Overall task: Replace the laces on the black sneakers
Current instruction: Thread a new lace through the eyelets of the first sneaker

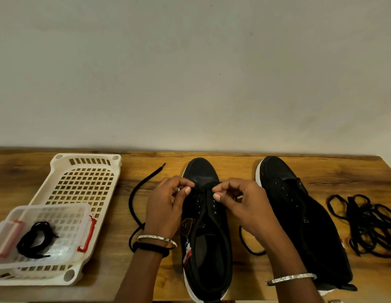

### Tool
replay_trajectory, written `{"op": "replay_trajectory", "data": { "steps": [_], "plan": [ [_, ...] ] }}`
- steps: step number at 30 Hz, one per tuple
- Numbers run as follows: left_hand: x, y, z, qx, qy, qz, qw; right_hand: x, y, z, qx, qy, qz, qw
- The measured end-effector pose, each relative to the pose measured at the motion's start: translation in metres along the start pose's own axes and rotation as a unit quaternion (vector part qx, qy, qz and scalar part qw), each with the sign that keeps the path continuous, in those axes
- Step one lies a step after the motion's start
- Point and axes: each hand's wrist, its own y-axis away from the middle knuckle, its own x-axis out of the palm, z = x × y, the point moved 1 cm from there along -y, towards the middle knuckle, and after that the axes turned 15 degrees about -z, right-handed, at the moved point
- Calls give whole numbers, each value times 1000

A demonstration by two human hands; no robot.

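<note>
Two black sneakers with white soles stand toes-away on the wooden table. Over the left sneaker both hands work at the eyelets nearest the toe. My left hand and my right hand each pinch the black lace where it crosses those eyelets. One free end of the lace runs left across the table and loops back under my left wrist; the other shows beside my right wrist. The right sneaker has bare eyelets and no lace.
A white plastic basket lies at the left, with a clear box in it that holds a coiled black lace. A tangle of black laces lies at the far right. The wall runs along the table's back edge.
</note>
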Motion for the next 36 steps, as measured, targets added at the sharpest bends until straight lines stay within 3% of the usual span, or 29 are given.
{"op": "replay_trajectory", "data": {
  "steps": [7,10,17,21,25,28,36],
  "plan": [
    [4,1,-8,37,21,16,999,12,0,-4,-20,91,-46,995],
    [5,3,-6,48,-3,26,998,16,0,-7,31,125,-42,991],
    [3,3,-5,3,-19,40,999,14,-2,-13,148,86,-60,983],
    [2,3,-7,-2,-30,11,999,7,0,-10,106,19,-106,989],
    [1,2,-4,-10,-31,5,999,-5,-1,-1,44,-28,-16,999],
    [1,2,-4,6,-26,9,1000,-7,0,-2,22,7,18,1000],
    [7,4,-7,42,-5,1,999,1,2,5,-71,143,-31,987]
  ]
}}
